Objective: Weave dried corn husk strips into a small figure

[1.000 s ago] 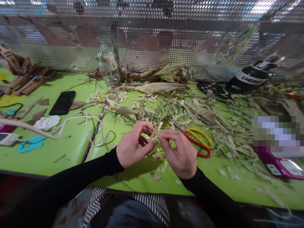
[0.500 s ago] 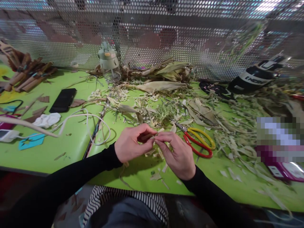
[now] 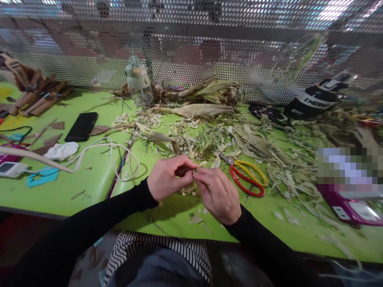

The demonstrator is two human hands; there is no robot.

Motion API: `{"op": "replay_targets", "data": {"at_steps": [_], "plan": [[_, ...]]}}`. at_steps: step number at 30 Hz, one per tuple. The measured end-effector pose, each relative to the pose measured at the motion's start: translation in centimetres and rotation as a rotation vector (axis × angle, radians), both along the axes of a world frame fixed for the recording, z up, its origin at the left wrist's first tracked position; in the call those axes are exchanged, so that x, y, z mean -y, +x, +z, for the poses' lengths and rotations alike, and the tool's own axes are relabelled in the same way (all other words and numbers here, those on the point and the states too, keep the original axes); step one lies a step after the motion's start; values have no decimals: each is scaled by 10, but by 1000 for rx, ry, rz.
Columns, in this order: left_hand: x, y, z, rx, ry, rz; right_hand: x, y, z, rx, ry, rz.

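My left hand (image 3: 170, 177) and my right hand (image 3: 220, 195) meet above the near middle of the green table. Both are closed in a pinch, fingertips almost touching. Between them sits a small piece of dried husk (image 3: 194, 172), mostly covered by the fingers. Directly behind the hands lies a loose pile of shredded husk and green shavings (image 3: 209, 139). To the right of my right hand, scissors (image 3: 248, 177) with one red and one yellow handle lie flat, blades pointing up and left.
Whole dried corn husks (image 3: 197, 110) lie at the back beside a clear bottle (image 3: 139, 85). A black bottle (image 3: 317, 97) leans at back right. Leftward are a phone (image 3: 81, 126), a white cable (image 3: 95, 145) and bundled brown sticks (image 3: 38, 93). Perforated metal (image 3: 179, 52) bounds the table behind.
My right hand has shifted slightly left, its fingers curled more tightly against the left fingertips. The left hand keeps its pinch. The camera view has moved a little.
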State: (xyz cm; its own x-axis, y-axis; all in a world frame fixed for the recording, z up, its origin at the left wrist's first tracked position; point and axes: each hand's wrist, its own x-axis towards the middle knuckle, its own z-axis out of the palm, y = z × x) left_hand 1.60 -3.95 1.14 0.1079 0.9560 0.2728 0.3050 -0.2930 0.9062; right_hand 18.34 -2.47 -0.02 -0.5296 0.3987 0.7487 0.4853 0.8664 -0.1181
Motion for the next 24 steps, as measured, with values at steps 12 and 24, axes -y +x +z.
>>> {"op": "replay_targets", "data": {"at_steps": [12,24], "plan": [[-2,-10,-8,-368,581,63,0,-3,13,-141,-980,52],[3,-4,-5,-490,655,144,0,-3,9,-363,-1300,173]]}}
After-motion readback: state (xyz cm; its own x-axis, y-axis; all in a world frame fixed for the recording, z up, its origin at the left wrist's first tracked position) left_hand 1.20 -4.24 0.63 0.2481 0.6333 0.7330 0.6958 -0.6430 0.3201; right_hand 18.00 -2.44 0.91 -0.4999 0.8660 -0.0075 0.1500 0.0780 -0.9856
